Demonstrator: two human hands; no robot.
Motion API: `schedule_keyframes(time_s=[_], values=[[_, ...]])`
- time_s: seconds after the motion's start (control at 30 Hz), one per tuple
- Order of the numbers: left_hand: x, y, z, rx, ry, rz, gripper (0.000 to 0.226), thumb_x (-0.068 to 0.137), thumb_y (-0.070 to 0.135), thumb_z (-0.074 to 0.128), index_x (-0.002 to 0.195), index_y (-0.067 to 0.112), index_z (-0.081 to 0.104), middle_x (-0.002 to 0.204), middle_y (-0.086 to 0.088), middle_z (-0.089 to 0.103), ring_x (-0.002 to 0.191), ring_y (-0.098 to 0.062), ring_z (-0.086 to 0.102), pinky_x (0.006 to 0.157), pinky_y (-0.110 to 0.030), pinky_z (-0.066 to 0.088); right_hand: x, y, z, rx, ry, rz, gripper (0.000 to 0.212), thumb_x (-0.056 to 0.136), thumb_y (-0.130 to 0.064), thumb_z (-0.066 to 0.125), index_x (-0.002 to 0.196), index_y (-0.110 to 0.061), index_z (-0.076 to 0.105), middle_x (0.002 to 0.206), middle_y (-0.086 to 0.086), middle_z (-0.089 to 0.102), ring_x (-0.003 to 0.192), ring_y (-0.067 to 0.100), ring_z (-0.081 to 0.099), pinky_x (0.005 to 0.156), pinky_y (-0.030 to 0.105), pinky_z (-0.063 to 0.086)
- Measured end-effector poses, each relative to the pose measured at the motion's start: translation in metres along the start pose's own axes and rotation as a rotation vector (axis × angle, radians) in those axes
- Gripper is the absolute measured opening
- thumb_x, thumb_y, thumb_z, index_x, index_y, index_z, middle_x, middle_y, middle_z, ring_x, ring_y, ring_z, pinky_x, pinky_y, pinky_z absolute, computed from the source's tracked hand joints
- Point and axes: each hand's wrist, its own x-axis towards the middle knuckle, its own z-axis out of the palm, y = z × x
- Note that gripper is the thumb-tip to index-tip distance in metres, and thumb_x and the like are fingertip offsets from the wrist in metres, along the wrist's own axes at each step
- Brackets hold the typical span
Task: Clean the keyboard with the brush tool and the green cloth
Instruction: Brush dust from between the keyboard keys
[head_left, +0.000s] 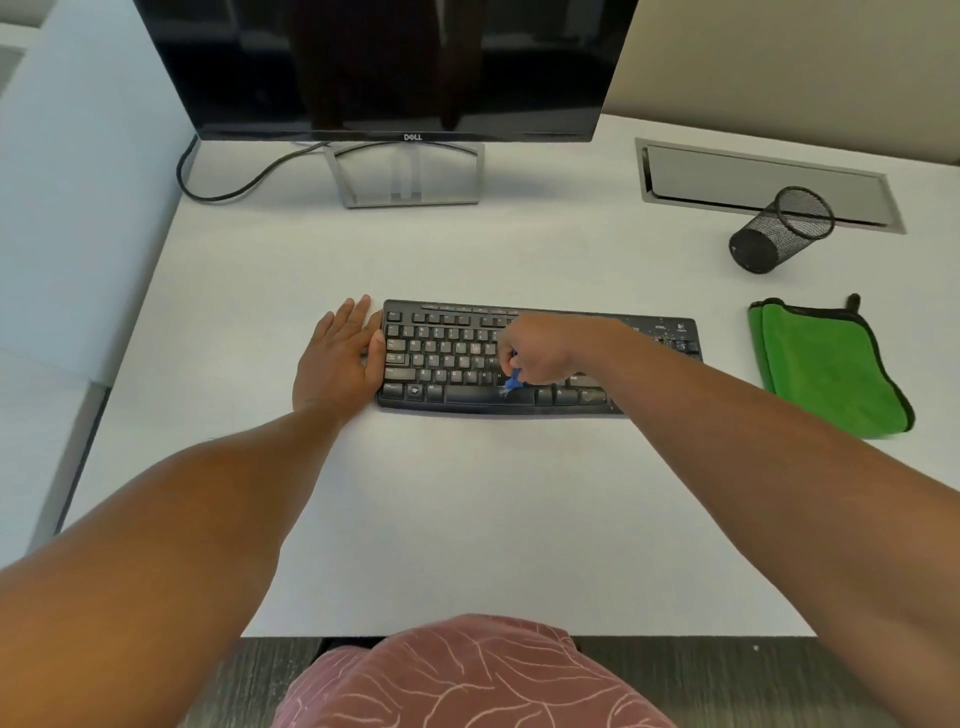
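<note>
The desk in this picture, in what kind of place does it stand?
Probably an office workstation: a Dell monitor, a black keyboard, a mesh pen cup and a cable hatch in the white desk.

Black keyboard flat, blue brush atop, green cloth folded

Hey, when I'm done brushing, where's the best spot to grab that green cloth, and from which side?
The green cloth lies folded flat on the desk, right of the keyboard. Its left edge, the one nearest the keyboard, shows stacked layers, so pinching there from above, reaching in from the left, probably lifts the whole fold. The small black loop at the far corner also looks graspable, but would likely let the cloth unfold.
</note>
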Motion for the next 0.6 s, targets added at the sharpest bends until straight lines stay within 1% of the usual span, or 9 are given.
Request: schedule_keyframes(time_s=[0.1, 0.13, 0.23, 0.3, 0.37, 0.43, 0.47, 0.57, 0.6], values=[[0.000, 0.000, 0.000, 0.004, -0.005, -0.003, 0.060, 0.103, 0.043, 0.017, 0.154, 0.023, 0.042, 0.163, 0.002, 0.031, 0.154, -0.014, 0.018, 0.126, -0.030, 0.007, -0.006, 0.009, 0.001, -0.013, -0.010, 0.024, 0.026, 0.089, 0.000, 0.048, 0.100, -0.007, 0.070, 0.101, 0.006, 0.067, 0.082, 0.021, 0.058, 0.065, 0.032, 0.042], [0.000, -0.001, 0.000, 0.005, -0.006, -0.002, 0.060, 0.103, 0.043, 0.017, 0.154, 0.023, 0.042, 0.163, 0.002, 0.031, 0.154, -0.014, 0.018, 0.126, -0.030, 0.007, -0.006, 0.012, 0.003, -0.017, -0.009, 0.032, 0.026, 0.087, 0.000, 0.048, 0.099, -0.005, 0.070, 0.101, 0.009, 0.068, 0.079, 0.022, 0.057, 0.064, 0.032, 0.041], [0.000, -0.001, 0.001, 0.005, -0.008, -0.003, 0.060, 0.103, 0.043, 0.017, 0.154, 0.023, 0.042, 0.163, 0.002, 0.031, 0.154, -0.014, 0.018, 0.126, -0.031, 0.007, -0.007, 0.022, 0.007, -0.033, -0.013, 0.071, 0.026, 0.081, 0.003, 0.045, 0.095, 0.004, 0.067, 0.102, 0.023, 0.066, 0.068, 0.020, 0.044, 0.056, 0.029, 0.032], [0.000, -0.001, 0.001, 0.008, -0.009, -0.007, 0.060, 0.103, 0.043, 0.017, 0.153, 0.024, 0.043, 0.163, 0.003, 0.031, 0.154, -0.013, 0.018, 0.126, -0.030, 0.007, -0.012, 0.029, 0.008, -0.048, -0.015, 0.110, 0.025, 0.083, 0.003, 0.043, 0.094, 0.008, 0.065, 0.096, 0.028, 0.063, 0.067, 0.021, 0.044, 0.057, 0.031, 0.032], [0.000, -0.001, 0.001, 0.011, -0.008, -0.007, 0.060, 0.103, 0.043, 0.017, 0.153, 0.024, 0.043, 0.163, 0.003, 0.031, 0.154, -0.013, 0.018, 0.126, -0.030, 0.007, -0.019, 0.038, 0.009, -0.060, -0.019, 0.142, 0.025, 0.086, 0.001, 0.043, 0.093, 0.007, 0.066, 0.091, 0.024, 0.063, 0.069, 0.027, 0.051, 0.060, 0.036, 0.040], [0.000, -0.001, 0.001, 0.015, -0.007, -0.008, 0.060, 0.103, 0.043, 0.017, 0.153, 0.024, 0.042, 0.163, 0.003, 0.031, 0.154, -0.013, 0.018, 0.126, -0.030, 0.008, -0.026, 0.050, 0.012, -0.095, -0.020, 0.167, 0.023, 0.086, 0.000, 0.047, 0.093, 0.003, 0.068, 0.096, 0.017, 0.068, 0.082, 0.034, 0.064, 0.065, 0.038, 0.048], [0.000, 0.000, 0.001, 0.016, -0.008, -0.009, 0.060, 0.103, 0.043, 0.017, 0.154, 0.024, 0.042, 0.163, 0.003, 0.031, 0.154, -0.013, 0.018, 0.126, -0.030, 0.008, -0.028, 0.057, 0.014, -0.111, -0.019, 0.182, 0.022, 0.085, 0.000, 0.048, 0.091, 0.002, 0.069, 0.097, 0.016, 0.068, 0.084, 0.033, 0.066, 0.064, 0.037, 0.049], [-0.001, 0.001, 0.000, 0.015, -0.004, -0.011, 0.060, 0.103, 0.043, 0.017, 0.154, 0.025, 0.041, 0.164, 0.004, 0.031, 0.154, -0.013, 0.018, 0.126, -0.030, 0.008, -0.034, 0.065, 0.015, -0.157, -0.041, 0.227, 0.016, 0.084, 0.001, 0.052, 0.081, -0.001, 0.068, 0.088, 0.010, 0.069, 0.076, 0.026, 0.065, 0.064, 0.036, 0.052], [-0.001, 0.001, 0.000, 0.013, -0.003, -0.011, 0.059, 0.103, 0.043, 0.017, 0.154, 0.024, 0.042, 0.163, 0.004, 0.031, 0.154, -0.013, 0.018, 0.126, -0.030, 0.008, -0.036, 0.064, 0.014, -0.168, -0.044, 0.232, 0.016, 0.084, 0.000, 0.053, 0.075, -0.001, 0.065, 0.081, 0.008, 0.067, 0.070, 0.024, 0.062, 0.060, 0.034, 0.049]])
